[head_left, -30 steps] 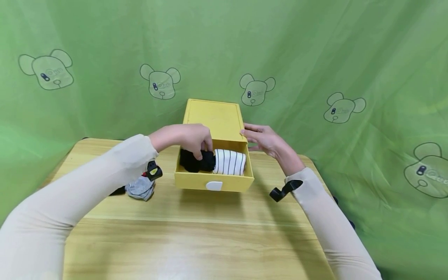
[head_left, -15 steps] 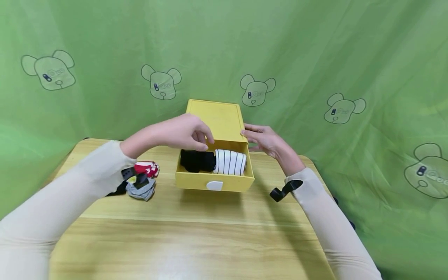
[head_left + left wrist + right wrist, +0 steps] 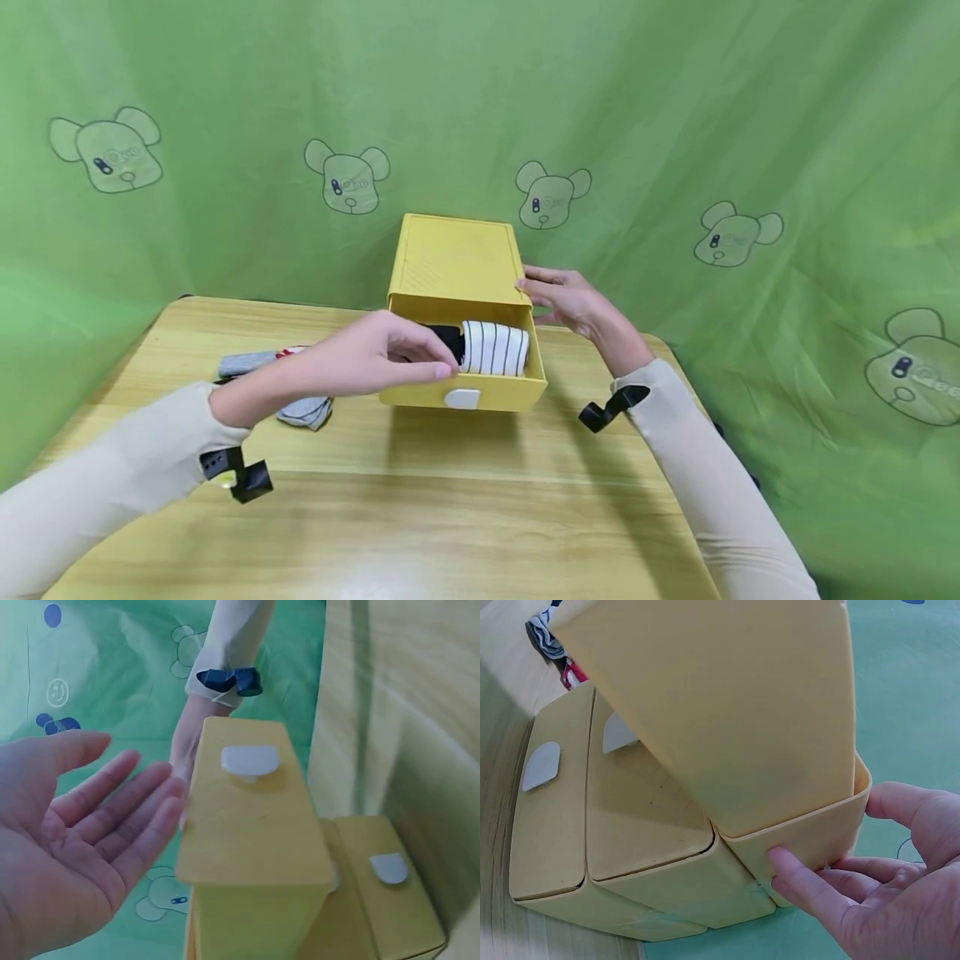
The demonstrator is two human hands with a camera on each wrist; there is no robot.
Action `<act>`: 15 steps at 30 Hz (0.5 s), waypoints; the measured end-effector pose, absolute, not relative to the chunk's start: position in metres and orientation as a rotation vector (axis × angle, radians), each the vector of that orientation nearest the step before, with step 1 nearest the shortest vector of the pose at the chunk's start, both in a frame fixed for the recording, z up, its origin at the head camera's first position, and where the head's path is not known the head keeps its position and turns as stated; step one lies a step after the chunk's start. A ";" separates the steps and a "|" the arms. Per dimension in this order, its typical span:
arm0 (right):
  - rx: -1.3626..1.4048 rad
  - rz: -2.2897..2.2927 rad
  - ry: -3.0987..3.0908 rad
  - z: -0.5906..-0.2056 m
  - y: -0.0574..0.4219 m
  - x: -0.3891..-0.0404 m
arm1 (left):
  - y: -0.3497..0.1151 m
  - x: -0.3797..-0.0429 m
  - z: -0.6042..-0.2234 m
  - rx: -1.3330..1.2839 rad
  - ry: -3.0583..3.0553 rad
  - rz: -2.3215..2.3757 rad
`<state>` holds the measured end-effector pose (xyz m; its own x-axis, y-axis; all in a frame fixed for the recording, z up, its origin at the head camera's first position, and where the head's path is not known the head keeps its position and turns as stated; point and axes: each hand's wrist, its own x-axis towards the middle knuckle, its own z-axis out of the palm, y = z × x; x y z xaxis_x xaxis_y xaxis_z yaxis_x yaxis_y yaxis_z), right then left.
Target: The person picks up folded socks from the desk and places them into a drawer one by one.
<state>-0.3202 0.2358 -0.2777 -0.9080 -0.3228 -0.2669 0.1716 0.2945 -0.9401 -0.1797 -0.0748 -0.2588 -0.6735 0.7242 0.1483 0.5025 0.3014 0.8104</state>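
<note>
A yellow drawer unit (image 3: 457,260) stands at the back of the table, its top drawer (image 3: 495,393) pulled out. In that drawer lie a rolled white cloth with black stripes (image 3: 495,348) and a black rolled cloth (image 3: 447,337), partly hidden by my left hand (image 3: 375,354). This hand hovers at the drawer's front left, fingers loosely bent and holding nothing. In the left wrist view, its palm (image 3: 67,855) shows bare beside the drawer front. My right hand (image 3: 573,304) rests against the unit's right side, its fairly straight fingers (image 3: 810,885) pressing on the upper casing.
Two more drawers with white tabs (image 3: 541,766) sit below the top one, closed. Left of the unit lies a small heap of grey cloth (image 3: 303,412) with red and black pieces, partly behind my left forearm. A green curtain (image 3: 450,100) hangs behind the table.
My left hand has let go of the black cloth, lifted out of the drawer, and come down toward its front left. The right hand stays at the unit's side.
</note>
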 end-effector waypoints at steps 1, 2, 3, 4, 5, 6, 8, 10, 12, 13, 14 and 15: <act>-0.131 -1.648 2.162 -0.278 0.236 -0.320 | -0.075 -0.178 -0.261 1.113 2.301 1.324; -0.128 -1.650 2.161 -0.278 0.236 -0.320 | -0.074 -0.176 -0.264 1.107 2.268 1.336; -0.126 -1.650 2.162 -0.278 0.237 -0.320 | -0.074 -0.175 -0.267 1.102 2.235 1.339; -0.126 -1.648 2.164 -0.278 0.237 -0.319 | -0.073 -0.172 -0.271 1.095 2.193 1.345; -0.129 -1.648 2.164 -0.278 0.237 -0.319 | -0.073 -0.171 -0.275 1.085 2.153 1.344; -0.131 -1.646 2.165 -0.278 0.237 -0.320 | -0.072 -0.169 -0.281 1.065 2.114 1.342; -0.136 -1.641 2.169 -0.278 0.237 -0.320 | -0.070 -0.165 -0.291 1.010 2.042 1.339; -0.135 -1.642 2.170 -0.278 0.237 -0.320 | -0.068 -0.162 -0.303 0.934 1.983 1.342; -0.134 -1.642 2.172 -0.278 0.236 -0.320 | -0.066 -0.160 -0.315 0.836 1.939 1.352; -0.135 -1.643 2.170 -0.278 0.236 -0.319 | -0.066 -0.160 -0.320 0.791 1.916 1.369; -0.136 -1.644 2.169 -0.278 0.236 -0.319 | -0.065 -0.160 -0.325 0.748 1.890 1.395; -0.136 -1.645 2.168 -0.278 0.236 -0.319 | -0.064 -0.160 -0.330 0.699 1.864 1.427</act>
